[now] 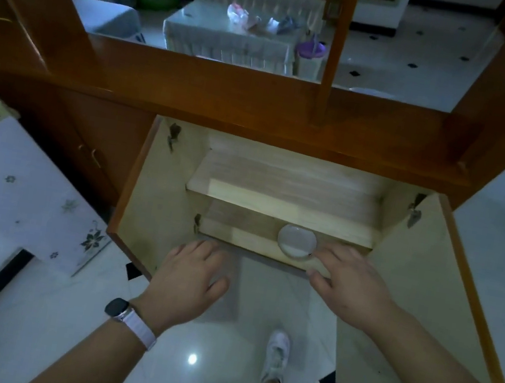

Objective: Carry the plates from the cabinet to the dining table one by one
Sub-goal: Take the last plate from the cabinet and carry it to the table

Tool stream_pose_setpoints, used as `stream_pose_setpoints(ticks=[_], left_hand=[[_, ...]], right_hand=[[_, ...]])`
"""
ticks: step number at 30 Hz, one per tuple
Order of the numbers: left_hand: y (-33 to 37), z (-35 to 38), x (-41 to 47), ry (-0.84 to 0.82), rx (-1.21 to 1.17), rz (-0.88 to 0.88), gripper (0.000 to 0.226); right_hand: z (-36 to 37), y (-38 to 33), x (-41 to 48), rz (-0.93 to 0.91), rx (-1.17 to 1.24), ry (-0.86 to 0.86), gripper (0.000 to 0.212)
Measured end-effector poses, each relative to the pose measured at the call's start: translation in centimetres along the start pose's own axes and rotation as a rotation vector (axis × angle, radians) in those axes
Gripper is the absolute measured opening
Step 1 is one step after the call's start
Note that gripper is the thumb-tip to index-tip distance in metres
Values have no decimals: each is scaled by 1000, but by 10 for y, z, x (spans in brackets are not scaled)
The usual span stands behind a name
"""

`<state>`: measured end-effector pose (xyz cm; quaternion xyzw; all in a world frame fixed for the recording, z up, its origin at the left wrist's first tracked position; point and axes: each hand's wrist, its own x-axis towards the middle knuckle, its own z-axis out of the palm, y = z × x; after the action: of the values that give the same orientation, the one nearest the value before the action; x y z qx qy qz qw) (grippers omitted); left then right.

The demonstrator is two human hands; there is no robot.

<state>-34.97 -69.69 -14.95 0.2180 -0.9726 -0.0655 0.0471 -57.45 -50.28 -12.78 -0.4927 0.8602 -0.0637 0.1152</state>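
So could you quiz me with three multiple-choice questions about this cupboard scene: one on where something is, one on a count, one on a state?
1. Where is the plate?
A. upper shelf
B. lower shelf, front edge
C. floor

2. How many plates show in the cabinet?
A. one
B. three
C. five

3. The cabinet doors are:
A. both shut
B. one open
C. both open

Answers: 1 B, it sits under the upper shelf near the right hand. 2 A, only one round plate shows. 3 C, both doors swing outward beside the left hand and the right.
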Motion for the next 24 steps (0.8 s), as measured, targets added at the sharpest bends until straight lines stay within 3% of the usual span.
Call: stream_pose_setpoints(ticks=[5, 11, 18, 22, 24], left_hand=[[-14, 4, 58, -19, 22, -6, 40], [-17, 18, 141, -59, 19, 22, 43], [-6, 47, 212, -75, -77, 45, 44], [-6, 71, 232, -86, -76, 81, 44], [-10, 87, 236, -90, -95, 77, 47]], right_hand=[[1, 22, 63, -8, -7, -27, 70], [-8, 59, 124, 8, 57, -49, 43], [5, 96, 167, 74, 80, -91, 49], [29, 97, 172, 145, 131, -98, 68], [46, 96, 171, 194, 167, -99, 66]])
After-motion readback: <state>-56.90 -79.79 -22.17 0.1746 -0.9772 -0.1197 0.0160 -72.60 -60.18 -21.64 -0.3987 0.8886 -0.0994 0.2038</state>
